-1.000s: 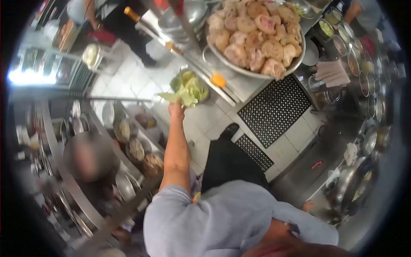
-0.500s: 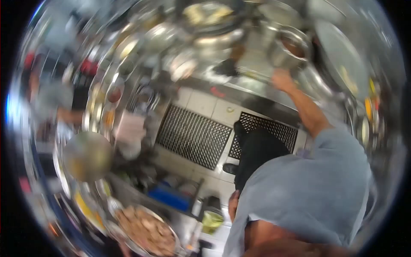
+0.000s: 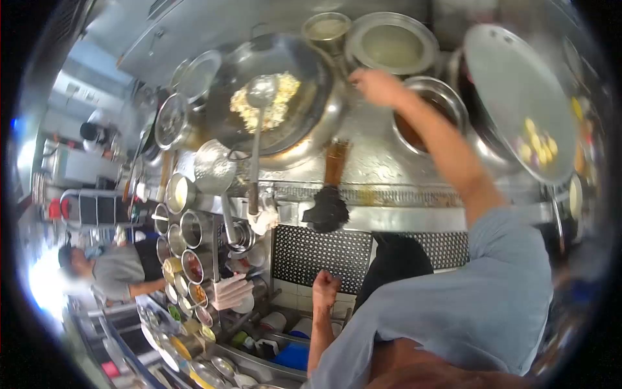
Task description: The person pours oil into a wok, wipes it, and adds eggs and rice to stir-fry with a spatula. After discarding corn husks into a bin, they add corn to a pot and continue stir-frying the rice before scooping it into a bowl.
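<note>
My right hand (image 3: 379,87) reaches out over the steel counter. Its fingers are curled together, and whatever they may hold is hidden. Just beyond it stands a wide metal basin (image 3: 422,40) of pale liquid. Beneath my forearm, a steel pot (image 3: 455,104) holds dark brown liquid. Lower down, in front of my body, my left hand (image 3: 326,288) makes a fist above the floor mat, with nothing showing in it. To the left, a large wok (image 3: 223,81) contains chopped, yellowish-white food (image 3: 283,107). A ladle (image 3: 262,94) rests in it, its handle toward me.
A brush-like tool with a dark cloth (image 3: 327,211) lies over the counter edge. A large pan (image 3: 512,84) with yellow pieces leans at the right. Several ingredient containers (image 3: 192,227) and a perforated skimmer (image 3: 215,165) are at left. A co-worker (image 3: 120,272) stands beyond them.
My view has swung toward the stove. My right hand has moved from beside the brown-liquid pot to farther over the counter. My left fist has come up from beside my leg.
</note>
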Demonstrator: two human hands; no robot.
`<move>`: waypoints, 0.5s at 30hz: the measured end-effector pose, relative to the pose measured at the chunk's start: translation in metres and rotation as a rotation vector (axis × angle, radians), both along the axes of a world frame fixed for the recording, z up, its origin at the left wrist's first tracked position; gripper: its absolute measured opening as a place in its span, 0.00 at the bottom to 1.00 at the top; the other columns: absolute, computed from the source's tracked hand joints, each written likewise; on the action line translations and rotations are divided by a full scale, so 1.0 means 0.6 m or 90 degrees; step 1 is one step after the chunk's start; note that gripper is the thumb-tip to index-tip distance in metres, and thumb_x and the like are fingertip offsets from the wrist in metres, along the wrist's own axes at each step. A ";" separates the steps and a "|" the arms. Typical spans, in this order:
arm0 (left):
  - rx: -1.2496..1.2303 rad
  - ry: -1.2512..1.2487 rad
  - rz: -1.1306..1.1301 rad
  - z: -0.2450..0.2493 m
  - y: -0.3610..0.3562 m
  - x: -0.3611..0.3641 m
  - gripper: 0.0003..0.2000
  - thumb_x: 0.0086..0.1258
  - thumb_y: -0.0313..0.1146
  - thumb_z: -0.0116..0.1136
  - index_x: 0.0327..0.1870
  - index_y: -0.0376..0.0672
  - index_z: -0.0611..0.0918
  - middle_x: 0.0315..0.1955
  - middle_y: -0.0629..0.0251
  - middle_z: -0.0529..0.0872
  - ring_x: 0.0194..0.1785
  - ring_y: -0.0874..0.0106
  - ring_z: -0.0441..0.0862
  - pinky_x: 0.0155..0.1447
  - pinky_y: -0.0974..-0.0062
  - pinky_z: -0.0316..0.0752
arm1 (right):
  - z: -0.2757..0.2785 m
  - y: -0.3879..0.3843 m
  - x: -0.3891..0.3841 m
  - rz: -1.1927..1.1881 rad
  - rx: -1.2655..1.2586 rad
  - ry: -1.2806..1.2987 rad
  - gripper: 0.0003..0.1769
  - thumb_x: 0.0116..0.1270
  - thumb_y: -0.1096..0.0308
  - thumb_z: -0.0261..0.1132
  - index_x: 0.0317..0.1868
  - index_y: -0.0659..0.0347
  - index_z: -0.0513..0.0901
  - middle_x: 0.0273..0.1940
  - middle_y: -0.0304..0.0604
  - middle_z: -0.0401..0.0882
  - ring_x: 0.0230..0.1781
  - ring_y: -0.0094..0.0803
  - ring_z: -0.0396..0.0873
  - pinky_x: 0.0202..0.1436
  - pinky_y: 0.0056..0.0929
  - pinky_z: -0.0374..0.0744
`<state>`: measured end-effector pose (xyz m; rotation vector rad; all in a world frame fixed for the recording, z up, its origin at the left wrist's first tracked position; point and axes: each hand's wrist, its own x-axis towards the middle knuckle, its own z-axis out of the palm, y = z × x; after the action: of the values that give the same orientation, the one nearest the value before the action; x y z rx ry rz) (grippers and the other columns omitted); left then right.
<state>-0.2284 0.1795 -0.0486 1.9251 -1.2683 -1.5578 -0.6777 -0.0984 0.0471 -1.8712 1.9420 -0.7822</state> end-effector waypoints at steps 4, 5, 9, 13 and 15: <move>-0.034 0.229 -0.013 0.018 -0.015 -0.096 0.06 0.62 0.20 0.60 0.40 0.36 0.80 0.33 0.66 0.84 0.36 0.77 0.81 0.42 0.79 0.76 | -0.132 -0.151 -0.237 -0.106 0.152 0.266 0.18 0.61 0.68 0.51 0.47 0.64 0.81 0.51 0.60 0.78 0.54 0.53 0.76 0.57 0.47 0.75; -0.043 0.226 0.016 0.032 -0.025 -0.116 0.06 0.62 0.20 0.60 0.40 0.36 0.80 0.33 0.66 0.84 0.36 0.77 0.81 0.42 0.79 0.76 | -0.176 -0.165 -0.293 -0.106 0.167 0.328 0.18 0.62 0.67 0.51 0.48 0.64 0.81 0.50 0.60 0.79 0.53 0.54 0.77 0.55 0.48 0.76; 0.000 0.223 -0.122 0.051 -0.097 -0.222 0.09 0.60 0.22 0.65 0.41 0.38 0.81 0.32 0.65 0.86 0.37 0.76 0.82 0.44 0.77 0.77 | -0.196 -0.145 -0.399 -0.092 0.267 -0.160 0.07 0.57 0.73 0.58 0.32 0.65 0.82 0.25 0.42 0.78 0.23 0.28 0.76 0.25 0.30 0.75; -0.175 0.171 -0.335 0.048 -0.274 -0.427 0.14 0.65 0.40 0.60 0.44 0.39 0.84 0.38 0.59 0.87 0.41 0.69 0.84 0.46 0.72 0.76 | -0.022 -0.072 -0.288 0.087 0.427 -0.088 0.09 0.59 0.71 0.62 0.32 0.71 0.82 0.24 0.48 0.80 0.20 0.30 0.78 0.25 0.29 0.76; -0.057 0.363 -0.195 0.014 -0.352 -0.528 0.15 0.63 0.32 0.59 0.50 0.41 0.83 0.45 0.61 0.85 0.45 0.71 0.82 0.47 0.73 0.75 | 0.043 0.001 -0.166 0.104 0.391 0.002 0.11 0.61 0.68 0.62 0.39 0.69 0.83 0.28 0.47 0.81 0.26 0.28 0.81 0.30 0.26 0.77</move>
<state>-0.5451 -0.0319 -0.0403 1.1353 -1.3705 -1.9676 -0.7771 -0.0978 0.0732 -1.6099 1.7339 -0.1037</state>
